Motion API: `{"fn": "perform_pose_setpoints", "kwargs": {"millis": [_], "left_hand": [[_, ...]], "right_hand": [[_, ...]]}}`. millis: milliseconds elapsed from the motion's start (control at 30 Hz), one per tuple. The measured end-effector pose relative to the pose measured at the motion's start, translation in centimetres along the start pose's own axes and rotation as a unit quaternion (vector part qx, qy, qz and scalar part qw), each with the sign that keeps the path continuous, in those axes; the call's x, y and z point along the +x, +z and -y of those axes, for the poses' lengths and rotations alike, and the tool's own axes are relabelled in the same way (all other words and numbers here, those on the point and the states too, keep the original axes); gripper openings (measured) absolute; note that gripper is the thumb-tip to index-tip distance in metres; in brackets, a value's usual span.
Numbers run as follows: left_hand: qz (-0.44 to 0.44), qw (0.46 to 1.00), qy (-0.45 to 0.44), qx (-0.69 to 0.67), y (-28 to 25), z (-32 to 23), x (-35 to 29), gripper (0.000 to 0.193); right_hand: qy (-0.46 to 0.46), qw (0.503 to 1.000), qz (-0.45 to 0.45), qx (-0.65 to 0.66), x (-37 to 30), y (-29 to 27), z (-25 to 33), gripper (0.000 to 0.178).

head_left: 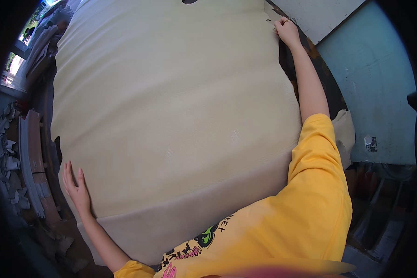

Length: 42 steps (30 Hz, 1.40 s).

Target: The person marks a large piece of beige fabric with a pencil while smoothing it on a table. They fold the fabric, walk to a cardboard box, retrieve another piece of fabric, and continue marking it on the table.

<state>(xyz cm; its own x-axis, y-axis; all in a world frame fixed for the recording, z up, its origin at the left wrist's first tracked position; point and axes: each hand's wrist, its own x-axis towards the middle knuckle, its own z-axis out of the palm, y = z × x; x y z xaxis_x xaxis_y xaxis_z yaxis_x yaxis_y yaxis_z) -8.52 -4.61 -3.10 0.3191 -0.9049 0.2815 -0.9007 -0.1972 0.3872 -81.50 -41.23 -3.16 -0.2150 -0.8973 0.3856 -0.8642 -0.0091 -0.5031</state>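
A large beige leather hide (pixel 171 102) spreads over the work surface in front of me, with soft ripples across its left and far parts. My left hand (pixel 78 189) lies flat near the hide's left front edge, its fingers stretched out and apart. Far to the right, my right arm reaches out along the hide's edge. There my right hand (pixel 288 32) is closed at the margin, its curled fingers pinching the leather; the fingertips are partly hidden. A duller, pinkish-grey band of leather (pixel 194 213) runs along the near side, close to my body.
Dark, worn table edge (pixel 326 76) shows beyond the hide on the right, beside a pale blue-green panel (pixel 370 88) and a white board (pixel 319 16). A leather flap (pixel 344 132) hangs near my right sleeve. Scraps (pixel 11 157) and long strips (pixel 32 162) lie at left.
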Motion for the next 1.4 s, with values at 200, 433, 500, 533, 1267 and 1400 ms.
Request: {"fn": "perform_pose_setpoints", "kwargs": {"millis": [200,433,500,533,1267,1400], "left_hand": [[-0.023,0.998,-0.013,-0.06,0.6,0.5,0.2,0.046],[-0.054,0.998,-0.005,0.022,1.2,1.5,0.9,0.047],[-0.054,0.998,-0.002,0.023,1.4,2.0,1.3,0.048],[-0.056,0.998,-0.005,0.024,1.5,2.3,1.4,0.049],[0.229,0.901,0.368,-0.033,-8.2,-16.0,-16.7,0.073],[0.329,0.898,0.285,0.071,-9.5,-15.7,-22.0,0.101]], "right_hand": [[0.128,0.922,0.029,0.365,-2.6,-3.9,1.3,0.018],[-0.004,0.959,0.062,0.278,-13.4,-13.9,4.2,0.021],[-0.009,0.956,0.035,0.292,-16.4,-17.1,4.6,0.024],[-0.025,0.953,0.027,0.3,-17.9,-18.5,4.8,0.026],[0.178,0.916,-0.31,0.181,-56.1,-15.5,-1.1,0.039],[0.315,0.874,-0.243,0.279,-57.0,-13.0,-2.3,0.042]]}}
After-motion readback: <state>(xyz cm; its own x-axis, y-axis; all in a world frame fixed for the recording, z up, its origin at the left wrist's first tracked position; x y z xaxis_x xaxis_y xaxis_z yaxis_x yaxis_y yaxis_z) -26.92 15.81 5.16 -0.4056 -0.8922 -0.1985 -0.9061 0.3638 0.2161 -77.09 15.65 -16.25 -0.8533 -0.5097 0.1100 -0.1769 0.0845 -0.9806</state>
